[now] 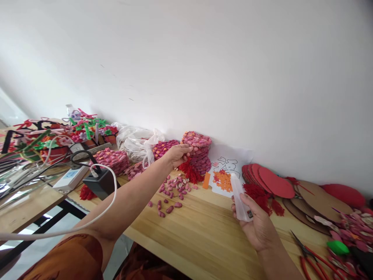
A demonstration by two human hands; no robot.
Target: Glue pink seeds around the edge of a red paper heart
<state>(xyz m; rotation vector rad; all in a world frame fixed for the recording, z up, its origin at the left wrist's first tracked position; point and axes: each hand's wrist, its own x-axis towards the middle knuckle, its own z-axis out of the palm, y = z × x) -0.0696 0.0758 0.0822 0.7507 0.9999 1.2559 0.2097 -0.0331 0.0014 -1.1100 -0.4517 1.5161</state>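
Note:
My left hand (178, 152) reaches far across the wooden table (204, 233) to a stack of round pink shell-covered discs (198, 149). Its fingers pinch the edge of an upper disc. Red tassels (190, 172) hang below the stack. My right hand (256, 223) is closed around a small translucent white squeeze bottle (240, 196), held upright above the table near its front. Loose pink-dyed pistachio shells (173, 192) lie scattered between my two hands.
A white sheet with an outlined character and orange bits (225, 175) lies by the wall. Red paper discs (271, 179), brown card discs (317, 204), red-handled pliers (311, 258), a green cap (338, 247), plastic bags (136, 144), a power strip (71, 177), a black adapter (100, 182) and pipe-cleaner crafts (58, 136) surround.

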